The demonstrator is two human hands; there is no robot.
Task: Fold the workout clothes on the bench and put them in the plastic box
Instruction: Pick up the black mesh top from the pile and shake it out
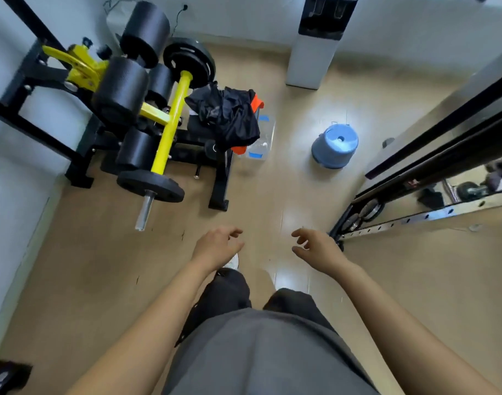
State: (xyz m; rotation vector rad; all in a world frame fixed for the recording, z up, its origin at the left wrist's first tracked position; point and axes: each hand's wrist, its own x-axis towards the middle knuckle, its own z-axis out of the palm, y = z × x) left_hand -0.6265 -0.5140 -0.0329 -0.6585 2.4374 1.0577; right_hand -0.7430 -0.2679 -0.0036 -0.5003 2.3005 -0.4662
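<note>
As clothes (227, 115) lie on bench (195, 129), left hand (218, 248), right hand (318, 248) loose

Crumpled black and orange clothes (227, 118) lie on the black padded bench (196, 129), which stands on the beige floor (272, 195) just beside a clear plastic box (262, 138).

Round blue plastic stool (335, 145) on glossy tan floor (272, 195), tall white water dispenser (312, 58) against the far wall, black weight plates (188, 62), framed mirror (483, 203) at right.

no text or labels can be read.
</note>
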